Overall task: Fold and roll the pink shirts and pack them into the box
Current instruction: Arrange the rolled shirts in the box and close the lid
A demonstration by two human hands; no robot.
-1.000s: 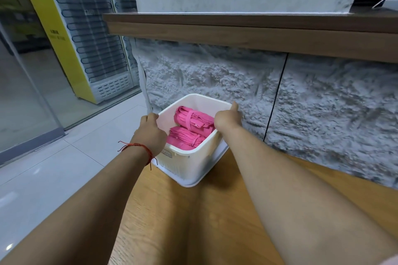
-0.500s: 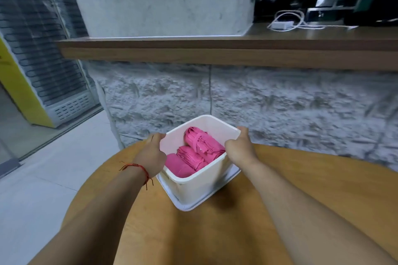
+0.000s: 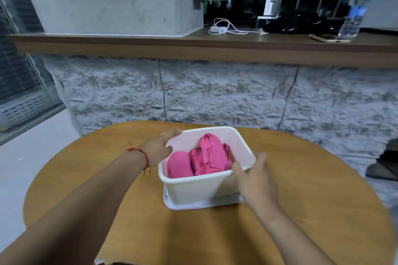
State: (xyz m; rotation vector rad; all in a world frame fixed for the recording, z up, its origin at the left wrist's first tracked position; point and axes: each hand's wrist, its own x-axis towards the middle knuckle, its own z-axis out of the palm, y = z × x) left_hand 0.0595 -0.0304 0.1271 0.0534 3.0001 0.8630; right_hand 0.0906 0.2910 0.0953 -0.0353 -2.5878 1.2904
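Observation:
A white plastic box [image 3: 200,189] stands on its lid on the round wooden table [image 3: 301,189]. Inside it lie rolled pink shirts [image 3: 202,159], one smooth roll at the left and folded ones beside it. My left hand [image 3: 160,149] grips the box's left rim, thumb over the edge. My right hand [image 3: 254,180] grips the box's near right corner, fingers curled round the rim.
A wooden counter [image 3: 193,47] runs across above a rough grey stone wall. On it lie a white charger with cable [image 3: 221,28], a phone [image 3: 327,38] and a water bottle [image 3: 355,8]. A dark object [image 3: 385,163] sits at the table's right edge. Floor lies to the left.
Both hands have carried the box from the table's far left edge toward its middle. The view swung right, and the box turned so its long side faces me.

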